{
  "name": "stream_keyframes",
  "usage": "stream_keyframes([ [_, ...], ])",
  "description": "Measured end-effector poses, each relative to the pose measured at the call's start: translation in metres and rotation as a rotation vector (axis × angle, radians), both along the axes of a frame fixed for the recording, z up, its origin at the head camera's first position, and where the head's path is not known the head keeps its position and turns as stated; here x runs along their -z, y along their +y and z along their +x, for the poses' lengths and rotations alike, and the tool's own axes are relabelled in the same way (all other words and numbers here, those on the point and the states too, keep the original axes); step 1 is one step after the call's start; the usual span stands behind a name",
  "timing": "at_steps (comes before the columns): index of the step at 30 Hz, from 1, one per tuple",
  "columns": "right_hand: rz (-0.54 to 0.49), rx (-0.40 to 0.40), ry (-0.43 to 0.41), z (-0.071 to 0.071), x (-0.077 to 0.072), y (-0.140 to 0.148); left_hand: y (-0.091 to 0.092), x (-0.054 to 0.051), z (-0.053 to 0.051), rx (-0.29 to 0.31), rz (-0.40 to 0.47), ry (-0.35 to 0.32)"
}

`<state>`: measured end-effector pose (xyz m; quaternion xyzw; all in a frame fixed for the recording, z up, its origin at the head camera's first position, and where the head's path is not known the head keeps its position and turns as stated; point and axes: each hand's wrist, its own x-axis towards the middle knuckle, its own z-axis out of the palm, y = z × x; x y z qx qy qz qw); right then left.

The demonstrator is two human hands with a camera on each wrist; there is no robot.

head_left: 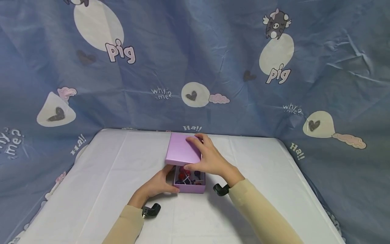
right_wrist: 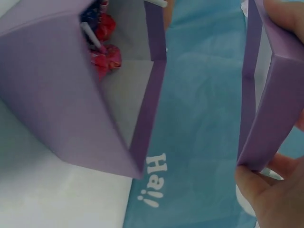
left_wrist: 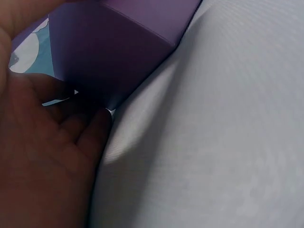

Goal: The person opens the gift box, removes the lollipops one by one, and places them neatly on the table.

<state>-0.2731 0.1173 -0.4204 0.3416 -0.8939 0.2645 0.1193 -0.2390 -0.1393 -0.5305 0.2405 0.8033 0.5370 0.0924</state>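
A purple square box (head_left: 190, 188) stands on the table with several lollipops (right_wrist: 107, 59) in it, some in red wrappers. My left hand (head_left: 156, 184) grips this box at its left side, thumb by the near corner; the far fingers are partly hidden. Above the box's far part, a matching purple lid (head_left: 182, 149) is held apart from it by my right hand (head_left: 211, 158), thumb at the near edge and fingers over the far one. Between box and lid, the right wrist view shows a gap. The lid covers part of the box's inside in the head view.
A white cloth (head_left: 122, 162) covers the table. Behind and beside it hangs a blue printed sheet (head_left: 146, 112) with pig drawings and lettering. A black wrist camera (head_left: 151, 210) sits on the left wrist and another (head_left: 220, 189) on the right.
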Motion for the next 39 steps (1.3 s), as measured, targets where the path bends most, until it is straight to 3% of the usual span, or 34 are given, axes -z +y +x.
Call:
stream_keyframes([
  [8,0.041,0.007,0.053,-0.012,-0.014,-0.014,-0.004,0.002,0.003,-0.005,-0.015,0.007],
  [13,0.059,-0.01,0.076,-0.02,-0.02,-0.025,-0.007,0.003,0.003,0.035,0.026,-0.022],
  [16,0.065,-0.022,0.079,-0.025,-0.019,-0.032,-0.016,-0.001,0.001,0.078,0.053,-0.079],
  [18,0.065,-0.03,0.065,-0.026,-0.019,-0.036,-0.027,-0.008,-0.001,0.08,0.069,-0.11],
  [21,0.077,-0.033,0.056,-0.027,-0.018,-0.041,-0.048,-0.027,-0.001,0.005,0.106,-0.124],
  [25,0.092,-0.037,0.073,-0.026,-0.02,-0.046,-0.072,-0.057,0.001,-0.092,0.142,-0.048],
  [29,0.09,-0.055,0.082,-0.025,-0.025,-0.052,-0.088,-0.081,0.002,-0.082,0.117,0.034],
  [39,0.09,-0.107,0.094,-0.022,-0.034,-0.069,-0.105,-0.109,0.001,-0.08,0.059,0.116],
])
